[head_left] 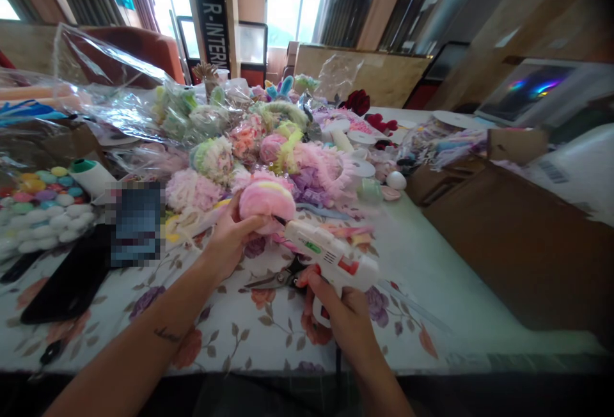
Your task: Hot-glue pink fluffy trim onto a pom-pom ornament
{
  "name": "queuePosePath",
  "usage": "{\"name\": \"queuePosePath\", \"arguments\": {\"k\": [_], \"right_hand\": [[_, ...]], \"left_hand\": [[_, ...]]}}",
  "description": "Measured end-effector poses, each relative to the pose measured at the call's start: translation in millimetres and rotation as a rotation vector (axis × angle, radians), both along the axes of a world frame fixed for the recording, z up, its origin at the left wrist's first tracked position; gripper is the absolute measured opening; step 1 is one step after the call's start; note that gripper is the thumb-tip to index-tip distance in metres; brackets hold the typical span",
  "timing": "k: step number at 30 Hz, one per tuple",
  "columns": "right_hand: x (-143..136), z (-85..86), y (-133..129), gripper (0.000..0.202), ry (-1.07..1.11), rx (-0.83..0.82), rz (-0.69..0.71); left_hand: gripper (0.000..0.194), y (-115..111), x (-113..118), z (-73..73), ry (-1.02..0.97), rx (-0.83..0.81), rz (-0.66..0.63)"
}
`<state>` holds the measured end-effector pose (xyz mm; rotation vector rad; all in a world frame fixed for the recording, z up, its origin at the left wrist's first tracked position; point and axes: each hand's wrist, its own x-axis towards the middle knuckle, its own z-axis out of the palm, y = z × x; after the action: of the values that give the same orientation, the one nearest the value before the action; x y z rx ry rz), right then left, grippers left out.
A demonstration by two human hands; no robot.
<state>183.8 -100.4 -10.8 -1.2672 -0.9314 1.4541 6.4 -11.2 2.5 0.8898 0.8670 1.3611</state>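
Observation:
A round pink plush piece (267, 202) with a pale yellow stripe is held up over the table's middle by my left hand (231, 235), its fingers pressed round the left and lower edge. My right hand (341, 311) is wrapped round the handle of a white glue gun (330, 256) with a red patch. The gun's dark nozzle touches or nearly touches the plush piece's lower right side. Under the gun lie scissors (271, 281), their handles partly hidden by it and my right hand.
A pile of pastel yarn and trims (215, 158) spreads behind my hands. At left are a black phone (67, 276), pompoms (52, 225) and clear plastic wrap (110, 91). A large cardboard box (518, 244) stands at right. The flowered tablecloth (230, 340) lies in front.

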Motion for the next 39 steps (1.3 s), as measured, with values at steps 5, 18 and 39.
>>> {"name": "queuePosePath", "arguments": {"k": [5,18,39], "right_hand": [[-0.5,-0.2,-0.1,0.04,0.017,-0.005,0.001],[0.1,-3.3,0.3,0.041,-0.021,-0.017,0.018],[-2.1,-0.1,-0.5,0.042,-0.003,-0.017,-0.015]], "left_hand": [[0.052,-0.6,0.5,-0.1,0.002,0.016,-0.013],[0.054,0.0,0.2,1.6,-0.021,0.011,-0.01],[0.067,0.7,-0.7,-3.0,-0.011,-0.022,-0.005]]}}
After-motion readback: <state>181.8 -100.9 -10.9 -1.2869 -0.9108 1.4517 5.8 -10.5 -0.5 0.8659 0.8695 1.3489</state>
